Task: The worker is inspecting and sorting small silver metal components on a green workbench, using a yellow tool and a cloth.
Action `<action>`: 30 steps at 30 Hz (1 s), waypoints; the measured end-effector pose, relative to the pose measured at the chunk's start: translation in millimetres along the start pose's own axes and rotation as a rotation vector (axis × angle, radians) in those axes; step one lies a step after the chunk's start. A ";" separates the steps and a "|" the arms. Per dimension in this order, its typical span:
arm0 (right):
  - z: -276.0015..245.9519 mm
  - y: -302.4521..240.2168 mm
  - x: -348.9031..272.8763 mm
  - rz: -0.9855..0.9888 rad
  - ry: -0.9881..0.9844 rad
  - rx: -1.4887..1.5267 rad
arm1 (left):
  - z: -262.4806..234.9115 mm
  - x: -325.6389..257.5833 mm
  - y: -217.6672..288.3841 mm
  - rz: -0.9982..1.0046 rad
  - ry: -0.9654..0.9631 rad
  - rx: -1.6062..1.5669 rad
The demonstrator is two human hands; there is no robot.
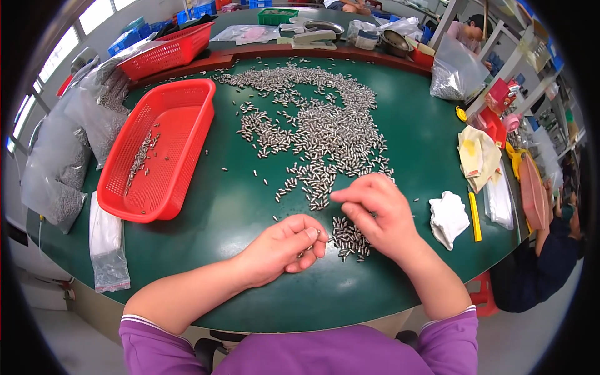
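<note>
1. Glossy dark-green tabletop [231,206]: near edge curving at six o'clock, red-brown raised ledge [375,57] bounding twelve; the room's bright windows [61,56] lie toward ten.
2. Silvery bullet-shaped metal pieces [337,134]: spread at one, smaller cluster at four.
3. Red perforated plastic basket [192,150]: ten, green surface showing between it and the spread.
4. Left hand [284,245]: six, fingers curled, grasping pieces. Right hand [378,206]: four, index extended; cannot tell whether it grips anything.

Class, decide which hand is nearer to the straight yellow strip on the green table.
Right: the right hand is left of the yellow strip, beyond a crumpled white cloth; the left hand is farther left from it.
</note>
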State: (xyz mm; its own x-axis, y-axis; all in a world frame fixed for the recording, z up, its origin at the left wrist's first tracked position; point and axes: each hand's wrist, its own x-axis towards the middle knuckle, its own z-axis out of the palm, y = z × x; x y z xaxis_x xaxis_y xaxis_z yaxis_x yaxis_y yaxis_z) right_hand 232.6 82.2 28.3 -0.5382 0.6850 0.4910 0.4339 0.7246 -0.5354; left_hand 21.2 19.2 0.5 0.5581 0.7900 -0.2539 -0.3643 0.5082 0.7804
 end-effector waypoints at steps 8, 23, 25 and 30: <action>-23.4 25.4 2.3 0.140 0.146 -0.407 | -0.7 0.4 -0.4 0.000 0.000 -0.030; -2.8 23.5 -2.6 0.163 -0.028 -0.353 | 2.4 0.0 -0.4 0.004 0.024 -0.025; -0.6 18.0 -0.1 0.087 0.008 -0.258 | 0.1 0.0 -1.5 0.015 0.025 -0.021; 2.0 -13.1 -0.9 -0.183 -0.014 -0.060 | 1.1 -0.1 0.4 -0.007 0.053 0.011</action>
State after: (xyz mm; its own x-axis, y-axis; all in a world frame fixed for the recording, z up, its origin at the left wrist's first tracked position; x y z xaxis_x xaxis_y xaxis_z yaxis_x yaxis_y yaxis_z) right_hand 225.9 72.0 33.5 -0.6220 0.5403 0.5668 0.3696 0.8407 -0.3958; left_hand 21.8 19.0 1.5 0.5206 0.8034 -0.2890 -0.3519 0.5103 0.7847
